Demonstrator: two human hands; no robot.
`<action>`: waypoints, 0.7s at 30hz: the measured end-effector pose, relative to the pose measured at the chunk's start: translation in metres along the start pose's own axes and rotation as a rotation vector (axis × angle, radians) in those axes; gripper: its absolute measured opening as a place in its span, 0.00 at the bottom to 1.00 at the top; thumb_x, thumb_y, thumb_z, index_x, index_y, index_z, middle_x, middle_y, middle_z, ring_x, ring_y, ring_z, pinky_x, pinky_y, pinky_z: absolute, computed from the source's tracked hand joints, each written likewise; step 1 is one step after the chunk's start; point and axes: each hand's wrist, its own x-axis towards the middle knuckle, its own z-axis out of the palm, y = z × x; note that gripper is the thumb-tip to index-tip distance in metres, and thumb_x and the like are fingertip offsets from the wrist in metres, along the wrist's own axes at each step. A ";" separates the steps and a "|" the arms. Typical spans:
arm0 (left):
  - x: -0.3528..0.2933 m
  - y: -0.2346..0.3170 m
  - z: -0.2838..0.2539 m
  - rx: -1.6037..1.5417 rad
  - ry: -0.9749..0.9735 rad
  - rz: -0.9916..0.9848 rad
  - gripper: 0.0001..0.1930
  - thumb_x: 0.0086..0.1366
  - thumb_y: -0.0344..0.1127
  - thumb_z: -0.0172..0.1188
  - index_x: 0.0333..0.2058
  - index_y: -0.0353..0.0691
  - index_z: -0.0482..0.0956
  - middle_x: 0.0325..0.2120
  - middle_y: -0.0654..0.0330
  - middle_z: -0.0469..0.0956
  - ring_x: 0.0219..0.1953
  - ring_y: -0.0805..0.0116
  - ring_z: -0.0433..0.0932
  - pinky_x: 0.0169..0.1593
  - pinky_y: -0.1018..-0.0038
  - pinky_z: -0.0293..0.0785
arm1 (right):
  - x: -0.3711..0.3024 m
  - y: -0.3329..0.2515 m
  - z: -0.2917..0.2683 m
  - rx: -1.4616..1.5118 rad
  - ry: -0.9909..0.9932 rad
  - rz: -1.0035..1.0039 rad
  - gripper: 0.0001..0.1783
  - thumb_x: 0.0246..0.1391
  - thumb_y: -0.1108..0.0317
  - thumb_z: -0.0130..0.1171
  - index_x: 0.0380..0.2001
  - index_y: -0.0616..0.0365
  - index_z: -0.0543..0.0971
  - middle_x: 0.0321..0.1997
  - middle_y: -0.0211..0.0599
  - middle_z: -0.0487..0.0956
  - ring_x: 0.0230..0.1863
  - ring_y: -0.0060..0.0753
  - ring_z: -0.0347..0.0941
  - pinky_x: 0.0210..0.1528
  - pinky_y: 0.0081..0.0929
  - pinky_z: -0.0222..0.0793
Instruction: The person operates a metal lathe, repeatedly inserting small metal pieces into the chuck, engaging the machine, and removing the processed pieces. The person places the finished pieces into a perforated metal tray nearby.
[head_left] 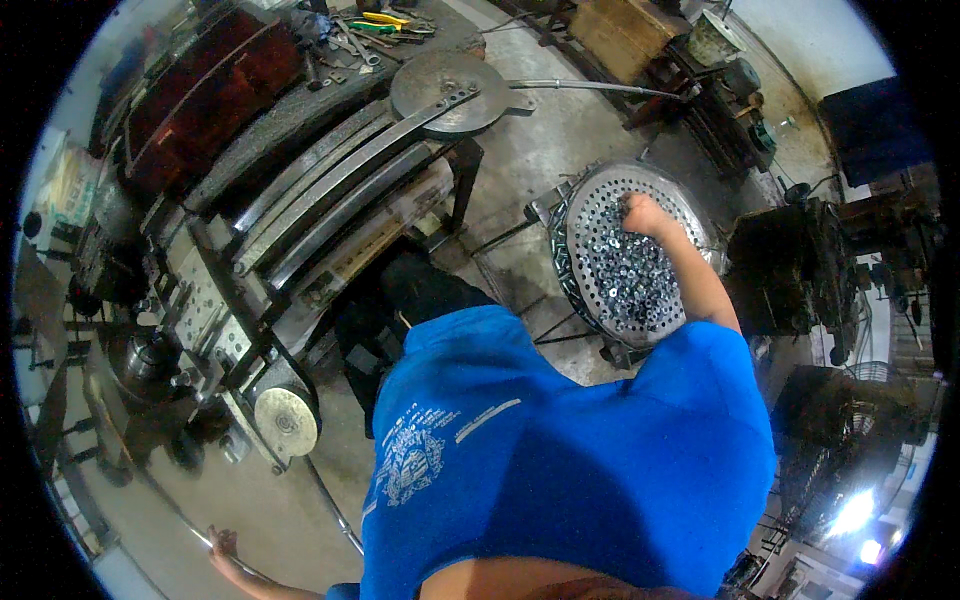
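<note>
My right hand (648, 217) reaches over a round perforated metal plate (603, 190), at the far edge of a pile of small metal nuts (632, 278). Its fingers are curled down together; whatever they pinch is too small and hidden to make out. Far out at the lower left is my left hand (222, 545), its fingers apart, beside a long thin metal rod (185, 518). Whether it touches the rod I cannot tell. Between my hands, to the left of my body, stands a machine with long curved-looking steel rails (335, 180) and a flat steel disc (450, 92).
A pale round wheel (286, 422) sits on the machine's near end. Wrenches and pliers (380, 22) lie on its far top. Thin metal legs hold up the perforated plate. Dark machinery (785, 265) stands to the right, and a wooden box (622, 38) at the back.
</note>
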 end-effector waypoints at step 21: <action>-0.049 0.014 0.011 0.657 0.348 0.059 0.18 0.51 0.39 0.58 0.36 0.31 0.69 0.17 0.57 0.69 0.19 0.66 0.69 0.25 0.71 0.67 | -0.050 -0.452 -0.171 0.547 0.191 -1.562 0.29 0.21 0.72 0.54 0.38 0.61 0.73 0.50 0.47 0.65 0.53 0.45 0.61 0.54 0.31 0.56</action>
